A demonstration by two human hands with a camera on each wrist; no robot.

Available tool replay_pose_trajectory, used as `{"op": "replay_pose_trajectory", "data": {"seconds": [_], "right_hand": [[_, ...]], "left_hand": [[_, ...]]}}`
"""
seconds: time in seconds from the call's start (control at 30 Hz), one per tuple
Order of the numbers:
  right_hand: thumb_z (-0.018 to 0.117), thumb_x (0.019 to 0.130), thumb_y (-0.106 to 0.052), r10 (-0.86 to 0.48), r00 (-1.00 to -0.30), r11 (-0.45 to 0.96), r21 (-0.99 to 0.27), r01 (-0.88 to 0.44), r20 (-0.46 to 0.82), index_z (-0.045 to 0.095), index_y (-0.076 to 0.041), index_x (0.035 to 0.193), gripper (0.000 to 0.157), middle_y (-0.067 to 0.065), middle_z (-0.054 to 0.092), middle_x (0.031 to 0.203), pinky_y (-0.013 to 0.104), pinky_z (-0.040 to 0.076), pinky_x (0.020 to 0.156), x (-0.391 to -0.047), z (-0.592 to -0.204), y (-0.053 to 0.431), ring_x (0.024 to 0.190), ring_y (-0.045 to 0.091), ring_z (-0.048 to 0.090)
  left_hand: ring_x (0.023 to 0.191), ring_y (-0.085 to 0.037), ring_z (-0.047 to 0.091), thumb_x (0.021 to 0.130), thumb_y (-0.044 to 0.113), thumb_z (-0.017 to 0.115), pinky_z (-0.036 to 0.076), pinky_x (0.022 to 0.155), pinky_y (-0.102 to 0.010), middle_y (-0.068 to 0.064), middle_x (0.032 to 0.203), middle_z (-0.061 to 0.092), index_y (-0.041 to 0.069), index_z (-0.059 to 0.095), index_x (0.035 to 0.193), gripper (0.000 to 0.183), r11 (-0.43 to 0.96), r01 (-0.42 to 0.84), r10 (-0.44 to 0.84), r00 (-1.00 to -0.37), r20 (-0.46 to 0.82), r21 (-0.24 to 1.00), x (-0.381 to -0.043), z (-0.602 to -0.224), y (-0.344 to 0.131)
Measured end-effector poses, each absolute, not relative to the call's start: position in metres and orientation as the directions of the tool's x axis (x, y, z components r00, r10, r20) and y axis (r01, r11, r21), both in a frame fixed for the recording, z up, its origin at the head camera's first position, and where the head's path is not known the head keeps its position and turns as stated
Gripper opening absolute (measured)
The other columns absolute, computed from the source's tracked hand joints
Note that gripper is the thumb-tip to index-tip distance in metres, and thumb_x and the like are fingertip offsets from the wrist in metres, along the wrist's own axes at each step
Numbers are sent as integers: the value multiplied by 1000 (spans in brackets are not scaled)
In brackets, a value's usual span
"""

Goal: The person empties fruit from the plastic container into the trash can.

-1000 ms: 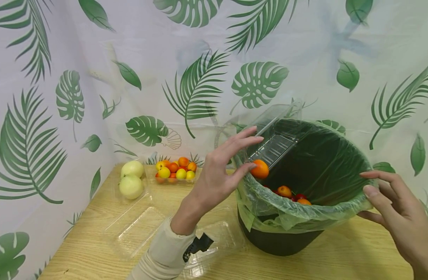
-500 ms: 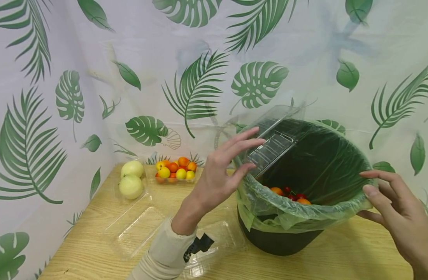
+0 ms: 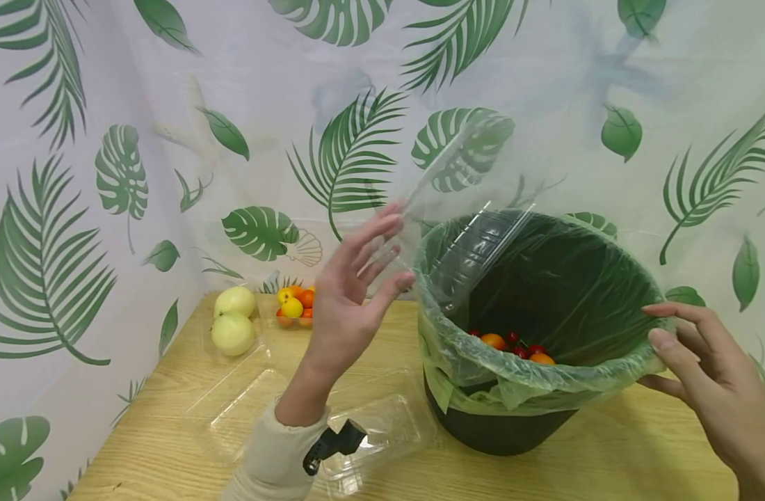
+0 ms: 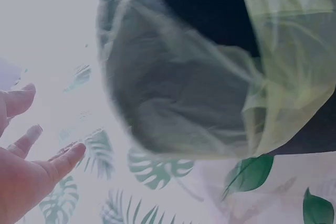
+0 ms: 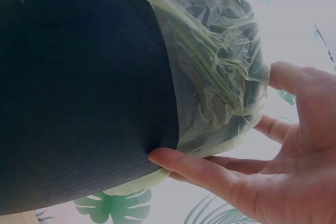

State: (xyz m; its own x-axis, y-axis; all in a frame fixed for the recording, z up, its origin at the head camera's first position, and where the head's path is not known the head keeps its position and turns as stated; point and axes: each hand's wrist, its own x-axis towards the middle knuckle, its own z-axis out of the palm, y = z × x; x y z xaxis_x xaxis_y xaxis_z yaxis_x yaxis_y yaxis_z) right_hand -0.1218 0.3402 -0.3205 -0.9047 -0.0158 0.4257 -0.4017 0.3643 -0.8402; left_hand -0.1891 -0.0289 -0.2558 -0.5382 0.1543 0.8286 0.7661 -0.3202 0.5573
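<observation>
My left hand (image 3: 354, 292) holds a clear plastic clamshell box (image 3: 482, 243) by its left side, thumb below and fingers above. The box tilts over the left rim of a black bin (image 3: 495, 428), its lid standing up against the curtain. A thin green bag (image 3: 514, 390) lines the bin and folds over its rim. Inside lie orange fruits (image 3: 493, 342) and several red cherries (image 3: 535, 350). My right hand (image 3: 714, 376) grips the right rim; in the right wrist view its fingers (image 5: 194, 171) touch the bin's side. In the left wrist view, the left fingers (image 4: 58, 166) show spread beside the bag.
Two pale green round fruits (image 3: 234, 334) sit at the back left of the wooden table (image 3: 151, 424). Beside them is a clear box of small yellow and orange fruits (image 3: 291, 308), partly behind my left hand. Clear plastic trays (image 3: 382, 424) lie in front. A leaf-print curtain (image 3: 332, 62) hangs behind.
An orange fruit at the box's edge has dropped into the bin. My left hand has since moved left, and the clear box has tipped with its lid rising. My right hand stays put.
</observation>
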Motion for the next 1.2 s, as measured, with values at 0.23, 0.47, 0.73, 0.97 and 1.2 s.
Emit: {"op": "replay_pose_trajectory", "data": {"seconds": [0.23,0.47,0.73,0.97,1.2], "right_hand": [[41,98,3,-17,-903,360,-841,-405,428,38,1,137,40,7,43,125,22,55,60,-125,-322,338,109,14,43],[41,98,2,-17,-908,319,-858,-402,419,37,0,139,41,5,41,124,23,56,60,-128,-324,336,106,13,43],[39,98,5,-19,-904,215,-882,-421,427,33,0,142,45,11,22,150,20,54,60,-130,-326,341,130,20,31],[39,99,1,30,-903,431,-821,-376,429,36,-5,140,42,3,45,123,18,51,57,-129,-327,340,93,10,46],[39,98,5,36,-909,397,-840,-369,416,37,-4,138,41,7,34,138,14,49,58,-127,-331,346,111,8,45]], "left_hand": [[124,-52,38,82,-22,55,38,99,-57,-24,144,37,5,48,134,58,-406,746,13,-574,819,528,-184,-260,-67],[121,-51,43,85,-19,52,43,95,-54,-26,142,38,-1,43,135,54,-310,731,-43,-649,759,607,-176,-273,-107],[117,-45,50,90,-8,56,49,91,-40,-18,143,42,5,41,139,53,-206,572,-9,-813,583,794,-191,-296,-147],[117,-37,54,92,3,59,50,89,-42,-17,143,39,12,39,142,54,-194,392,87,-906,414,899,-220,-333,-153],[110,-37,58,91,7,63,49,88,-51,-13,139,46,15,45,138,51,-168,235,130,-957,257,957,-239,-369,-135]]}}
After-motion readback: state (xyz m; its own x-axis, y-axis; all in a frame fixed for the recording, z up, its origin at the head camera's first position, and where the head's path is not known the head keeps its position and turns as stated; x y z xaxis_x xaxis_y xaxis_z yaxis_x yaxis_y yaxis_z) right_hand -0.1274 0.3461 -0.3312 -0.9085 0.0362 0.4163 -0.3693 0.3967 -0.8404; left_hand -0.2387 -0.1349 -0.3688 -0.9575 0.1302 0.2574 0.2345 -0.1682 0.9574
